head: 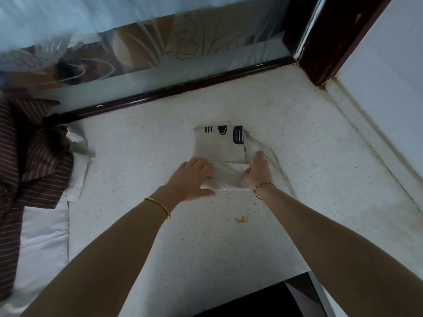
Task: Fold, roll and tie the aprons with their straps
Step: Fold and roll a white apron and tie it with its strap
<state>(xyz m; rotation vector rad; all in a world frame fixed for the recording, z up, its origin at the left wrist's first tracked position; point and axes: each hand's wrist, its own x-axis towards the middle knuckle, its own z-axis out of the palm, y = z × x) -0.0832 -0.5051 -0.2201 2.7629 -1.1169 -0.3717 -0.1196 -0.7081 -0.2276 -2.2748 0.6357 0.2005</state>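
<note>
**Beige apron part-rolled, both hands on it**

Beige apron (pixel 218 146) w/ black print along its far edge lies folded into a narrow panel approx. mid-surface; near end is bunched into a roll. L hand (pixel 194 177) is on the roll's left end: fingers (pixel 206 168) lie over the top, thumb at the near edge, so cloth is pinched between them. R hand (pixel 258 170) has the right end, fingers (pixel 248 173) curled round the cloth. Thin strap (pixel 275 162) loops out from the apron's right side, past the R hand & down beside that forearm. Gold bangle (pixel 160 207) on L wrist, gold chain bracelet (pixel 263 186) on R.

White speckled surface (pixel 142 225) carries it all; small yellowish mark (pixel 241 218) between the forearms. Far left: heap of maroon striped cloth (pixel 34 156) over white fabric (pixel 43 236). Behind: patterned glass panel (pixel 183 42) in dark wood frame (pixel 174 89).
</note>
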